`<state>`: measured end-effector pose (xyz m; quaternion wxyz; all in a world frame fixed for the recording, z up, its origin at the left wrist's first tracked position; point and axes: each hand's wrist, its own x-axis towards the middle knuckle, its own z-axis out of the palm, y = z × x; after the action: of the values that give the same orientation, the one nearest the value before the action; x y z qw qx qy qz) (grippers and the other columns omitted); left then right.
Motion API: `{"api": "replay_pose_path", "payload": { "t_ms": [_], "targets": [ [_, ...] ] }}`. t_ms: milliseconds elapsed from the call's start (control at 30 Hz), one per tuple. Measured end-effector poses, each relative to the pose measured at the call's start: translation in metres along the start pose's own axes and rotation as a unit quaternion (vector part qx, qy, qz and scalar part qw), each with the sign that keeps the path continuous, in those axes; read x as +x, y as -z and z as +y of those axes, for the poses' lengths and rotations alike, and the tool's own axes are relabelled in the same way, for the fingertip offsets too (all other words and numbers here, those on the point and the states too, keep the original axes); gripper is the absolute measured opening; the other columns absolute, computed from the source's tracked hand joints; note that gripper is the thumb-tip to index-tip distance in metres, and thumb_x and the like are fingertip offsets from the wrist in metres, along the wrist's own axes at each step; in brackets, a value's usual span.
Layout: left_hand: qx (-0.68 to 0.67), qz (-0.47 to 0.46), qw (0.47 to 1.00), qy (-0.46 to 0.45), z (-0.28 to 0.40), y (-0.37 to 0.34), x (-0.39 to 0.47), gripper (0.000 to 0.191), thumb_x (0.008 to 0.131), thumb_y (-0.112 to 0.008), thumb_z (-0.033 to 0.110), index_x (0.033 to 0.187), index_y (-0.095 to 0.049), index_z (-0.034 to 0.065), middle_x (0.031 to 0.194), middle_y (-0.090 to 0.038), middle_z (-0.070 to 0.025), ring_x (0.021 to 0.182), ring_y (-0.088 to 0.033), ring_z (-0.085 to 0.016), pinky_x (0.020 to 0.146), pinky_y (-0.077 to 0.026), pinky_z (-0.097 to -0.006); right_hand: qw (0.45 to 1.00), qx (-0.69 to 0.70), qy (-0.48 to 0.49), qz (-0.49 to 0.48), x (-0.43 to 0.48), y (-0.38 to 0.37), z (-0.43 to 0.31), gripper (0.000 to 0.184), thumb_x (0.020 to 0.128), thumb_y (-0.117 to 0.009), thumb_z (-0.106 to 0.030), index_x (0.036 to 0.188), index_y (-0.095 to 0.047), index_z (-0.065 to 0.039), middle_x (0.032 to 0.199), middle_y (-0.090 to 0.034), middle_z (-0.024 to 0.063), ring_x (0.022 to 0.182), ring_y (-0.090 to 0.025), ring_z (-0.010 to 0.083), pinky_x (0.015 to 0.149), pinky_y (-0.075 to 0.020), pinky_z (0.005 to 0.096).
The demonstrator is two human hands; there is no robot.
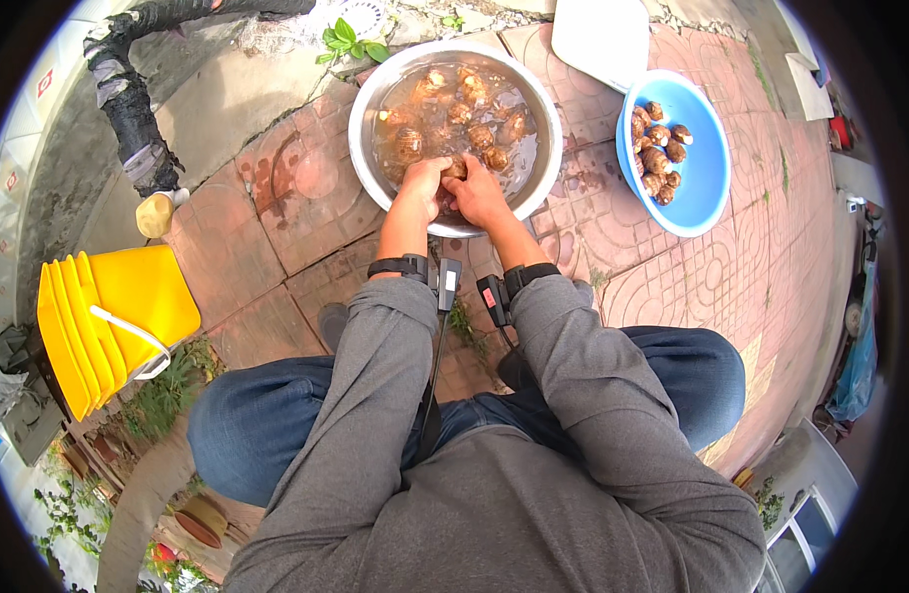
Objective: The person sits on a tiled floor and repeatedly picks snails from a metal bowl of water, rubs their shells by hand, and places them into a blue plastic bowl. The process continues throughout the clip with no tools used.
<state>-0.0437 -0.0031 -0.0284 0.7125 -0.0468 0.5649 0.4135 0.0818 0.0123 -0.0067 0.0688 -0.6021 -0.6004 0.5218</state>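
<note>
Both my hands reach into a round metal basin (548, 141) of murky brown water. A brown taro corm (455, 169) is held between my left hand (423, 185) and my right hand (475, 194), at the near side of the basin. Their fingertips meet around it, and some fingers are hidden behind it or under the water. Several more taro corms (480, 136) lie in the water beyond my hands, some partly submerged. To the right, a blue plastic basin (703, 178) holds a heap of smaller-looking brown taro corms (654, 160), some with pale cut ends.
A yellow bucket (139, 311) with a white handle stands at left, near a black-wrapped pipe (128, 111) and a pale yellow container (156, 215). A white board-like object (601, 37) lies beyond the blue basin. Red patterned paving tiles (669, 289) cover the ground.
</note>
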Motion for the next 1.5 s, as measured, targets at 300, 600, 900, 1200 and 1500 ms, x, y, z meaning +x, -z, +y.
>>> {"api": "replay_pose_path", "payload": {
  "t_ms": [300,600,900,1200,1500],
  "targets": [
    [0.026,0.06,0.997,-0.044,-0.002,-0.016,0.01,0.029,0.101,-0.045,0.035,0.104,-0.056,0.0076,0.087,-0.059,-0.0069,0.073,-0.06,-0.021,0.056,-0.05,-0.0385,0.942,0.315,-0.078,-0.089,0.002,0.004,0.01,0.072,0.093,-0.064,-0.028,0.154,-0.035,-0.002,0.119,-0.067,0.0198,0.093,-0.069,0.0232,0.073,-0.0535,0.0343],
    [0.024,0.008,0.985,-0.17,-0.043,-0.028,0.015,0.035,0.103,-0.049,0.031,0.13,-0.051,0.0079,0.113,-0.062,-0.0105,0.104,-0.061,-0.023,0.087,-0.053,-0.0403,0.966,0.202,-0.087,0.137,0.032,-0.017,0.022,0.039,0.1,-0.051,-0.037,0.114,-0.065,-0.003,0.096,-0.068,0.0102,0.085,-0.063,0.0248,0.079,-0.0509,0.0352],
    [-0.009,0.068,0.997,-0.045,-0.011,-0.021,0.007,0.034,0.109,-0.039,0.037,0.102,-0.057,0.0089,0.077,-0.057,-0.0067,0.051,-0.049,-0.017,0.039,-0.039,-0.0314,0.922,0.369,-0.057,-0.105,0.004,0.003,0.005,0.044,0.104,-0.049,-0.03,0.143,-0.05,-0.009,0.092,-0.064,0.003,0.056,-0.055,0.0108,0.048,-0.0451,0.0249],
    [-0.023,-0.004,0.997,-0.077,-0.026,-0.029,-0.013,0.031,0.107,-0.044,0.04,0.109,-0.056,0.0115,0.089,-0.06,-0.0056,0.066,-0.054,-0.017,0.054,-0.045,-0.0304,0.92,0.353,-0.172,-0.001,0.018,0.006,-0.001,0.029,0.101,-0.053,-0.037,0.107,-0.063,-0.011,0.07,-0.053,0.0004,0.051,-0.045,0.0085,0.04,-0.0365,0.0254],
    [-0.097,0.046,0.993,0.054,-0.001,-0.015,-0.006,0.032,0.107,-0.041,0.042,0.101,-0.058,0.0152,0.081,-0.061,-0.0071,0.06,-0.058,-0.021,0.045,-0.048,-0.0323,0.893,0.42,-0.098,-0.13,-0.001,0.008,0.0,0.043,0.105,-0.049,-0.026,0.146,-0.05,-0.014,0.108,-0.063,0.0056,0.06,-0.058,0.0136,0.058,-0.0554,0.028]
  ]
}}
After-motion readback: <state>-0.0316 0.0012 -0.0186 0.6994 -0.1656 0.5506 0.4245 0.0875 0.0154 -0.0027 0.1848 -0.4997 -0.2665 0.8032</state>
